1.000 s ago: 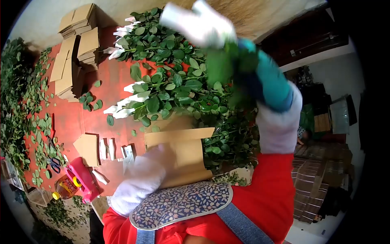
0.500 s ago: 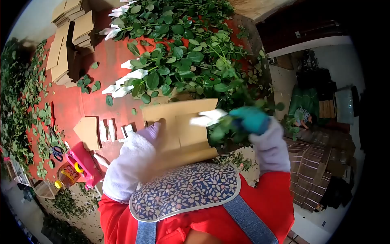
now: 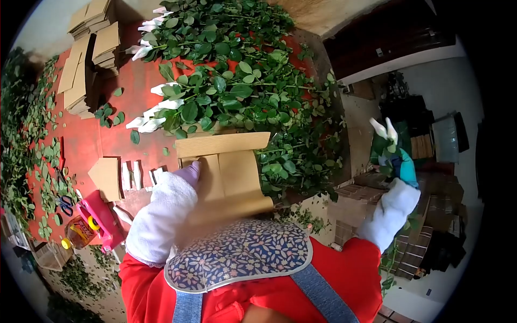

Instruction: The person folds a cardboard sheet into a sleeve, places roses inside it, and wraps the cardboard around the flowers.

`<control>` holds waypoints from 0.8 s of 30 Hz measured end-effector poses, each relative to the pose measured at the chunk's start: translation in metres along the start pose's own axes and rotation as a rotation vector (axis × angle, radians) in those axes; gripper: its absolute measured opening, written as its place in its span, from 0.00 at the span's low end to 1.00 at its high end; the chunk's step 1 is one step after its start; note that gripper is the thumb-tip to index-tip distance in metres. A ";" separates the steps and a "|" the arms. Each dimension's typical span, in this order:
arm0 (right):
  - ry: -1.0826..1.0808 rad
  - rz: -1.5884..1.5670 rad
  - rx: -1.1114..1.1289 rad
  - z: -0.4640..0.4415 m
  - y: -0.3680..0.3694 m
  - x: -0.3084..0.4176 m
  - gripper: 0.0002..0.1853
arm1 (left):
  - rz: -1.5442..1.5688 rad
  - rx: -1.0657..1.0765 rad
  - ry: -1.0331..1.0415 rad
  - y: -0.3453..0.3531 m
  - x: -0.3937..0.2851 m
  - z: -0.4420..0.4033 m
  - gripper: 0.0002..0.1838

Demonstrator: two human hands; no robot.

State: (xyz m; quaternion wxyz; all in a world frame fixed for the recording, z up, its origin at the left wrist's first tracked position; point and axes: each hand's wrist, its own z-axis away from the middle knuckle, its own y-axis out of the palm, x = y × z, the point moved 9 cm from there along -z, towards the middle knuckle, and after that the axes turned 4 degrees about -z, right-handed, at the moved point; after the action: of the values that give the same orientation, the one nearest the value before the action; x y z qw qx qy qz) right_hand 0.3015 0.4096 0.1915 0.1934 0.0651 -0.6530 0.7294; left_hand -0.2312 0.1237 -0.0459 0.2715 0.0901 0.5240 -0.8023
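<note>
Stems with white-capped heads (image 3: 385, 131) are gripped in the right hand (image 3: 401, 167), held out well beyond the right edge of the red surface (image 3: 83, 137), with the caps uppermost and leafy growth showing below the right sleeve (image 3: 390, 215). The left hand (image 3: 188, 173) is placed on the left side of the cardboard sheet (image 3: 239, 172), which lies at the surface's near edge; whether the sheet is pinched or merely pressed cannot be told, since the fingers are largely hidden. For this step, the stems are probably best gripped below the caps, firmly enough not to slip yet without crushing, so that no load is put on the heads. The lower foliage should be kept from snagging on the sleeve (trailing ends are easily forgotten). A light, steady hold at the sheet's left side would seem enough, as its near side is curled toward the floral apron (image 3: 242, 253) and its far flap (image 3: 223, 144) is raised; hard pressure could crease it. The capped bundles (image 3: 237, 91) toward the far edge should be left undisturbed, their leaves being spread close beside the sheet.
</note>
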 end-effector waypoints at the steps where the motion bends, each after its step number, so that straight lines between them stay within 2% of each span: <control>1: -0.033 -0.167 0.048 0.009 0.011 0.019 0.17 | 0.000 0.005 0.000 0.000 0.001 0.001 0.18; 3: 0.010 -0.584 0.311 0.040 0.060 0.082 0.17 | -0.001 0.002 0.001 0.003 0.002 0.001 0.19; 4: 0.138 -0.785 0.531 0.068 0.097 0.113 0.17 | 0.003 0.001 -0.002 0.003 0.003 -0.001 0.19; 6: 0.434 -0.909 0.930 0.150 0.164 0.180 0.17 | 0.016 -0.010 -0.002 0.005 0.005 -0.001 0.19; 7: 0.346 -0.801 0.970 0.175 0.178 0.204 0.16 | 0.022 -0.006 -0.012 0.006 0.007 0.000 0.19; 8: 0.139 -0.604 1.113 0.188 0.202 0.219 0.16 | 0.027 0.004 -0.020 0.009 0.008 0.001 0.19; 10: -0.576 -0.160 1.309 0.212 0.266 0.246 0.15 | 0.042 0.012 -0.034 0.012 0.012 0.005 0.19; 11: -0.953 0.023 1.275 0.227 0.296 0.248 0.15 | 0.055 0.016 -0.039 0.013 0.013 0.006 0.19; 12: -1.183 0.114 1.206 0.233 0.336 0.240 0.15 | 0.074 0.020 -0.052 0.018 0.020 0.003 0.19; 13: -1.302 0.141 1.117 0.237 0.365 0.232 0.15 | 0.118 0.013 -0.049 0.018 0.021 0.004 0.20; 14: -1.190 -0.096 0.962 0.257 0.280 0.279 0.13 | 0.163 0.006 -0.046 0.018 0.023 0.005 0.20; 16: -1.289 0.449 1.193 0.262 0.368 0.244 0.18 | 0.267 -0.010 -0.026 0.010 0.019 0.010 0.21; 19: -1.272 0.433 1.223 0.255 0.378 0.241 0.17 | 0.211 0.096 -0.071 0.011 0.022 0.017 0.22; 20: -1.268 0.428 1.227 0.248 0.388 0.236 0.17 | 0.240 0.086 -0.010 0.013 0.021 0.016 0.26; 22: -1.297 0.414 1.270 0.240 0.407 0.218 0.10 | 0.267 0.081 0.058 0.021 0.022 0.015 0.29; 23: -1.290 0.407 1.270 0.237 0.412 0.209 0.10 | 0.656 0.137 0.068 0.033 0.024 0.014 0.34; 24: -1.320 0.333 1.217 0.233 0.412 0.205 0.10 | 0.608 0.212 0.000 0.024 0.017 0.019 0.41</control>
State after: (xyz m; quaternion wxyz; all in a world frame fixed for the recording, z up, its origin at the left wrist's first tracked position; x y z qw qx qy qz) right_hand -0.0740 0.1919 -0.0871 -0.3949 0.4648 -0.1346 0.7809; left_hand -0.2302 0.0940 -0.0641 0.4880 0.2703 0.3865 -0.7345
